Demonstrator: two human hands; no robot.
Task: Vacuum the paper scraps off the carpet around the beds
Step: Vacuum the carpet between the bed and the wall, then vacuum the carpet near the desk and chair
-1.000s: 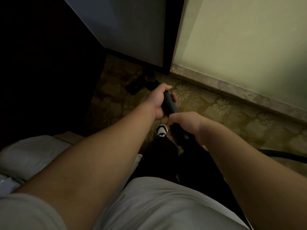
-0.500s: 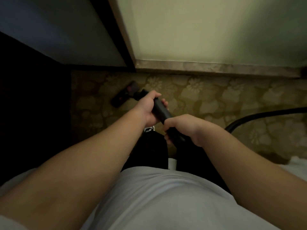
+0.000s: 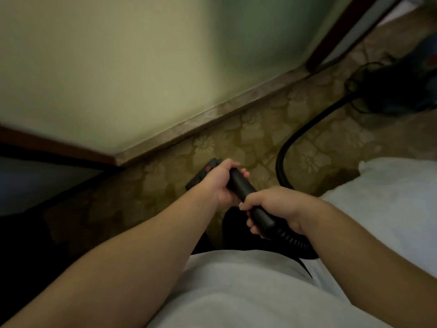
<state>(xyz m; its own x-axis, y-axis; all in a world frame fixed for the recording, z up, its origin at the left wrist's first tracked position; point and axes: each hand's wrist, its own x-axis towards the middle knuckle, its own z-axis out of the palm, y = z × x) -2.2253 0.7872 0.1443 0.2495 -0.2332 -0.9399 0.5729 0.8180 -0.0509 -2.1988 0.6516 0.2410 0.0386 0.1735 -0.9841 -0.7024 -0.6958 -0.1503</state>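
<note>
Vacuum wand point(image 3: 241, 185) slants forward-left to floor head point(image 3: 201, 172); left hand point(image 3: 218, 183) grips nearer it; right hand point(image 3: 272, 204) grips behind.

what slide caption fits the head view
Left hand and right hand grip the black vacuum wand, floor head on patterned carpet beside the wall.

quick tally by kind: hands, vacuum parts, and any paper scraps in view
hands: 2 (left hand, right hand)
wand: 1
hose: 1
floor head: 1
vacuum body: 1
paper scraps: 0 visible
total: 6
</note>
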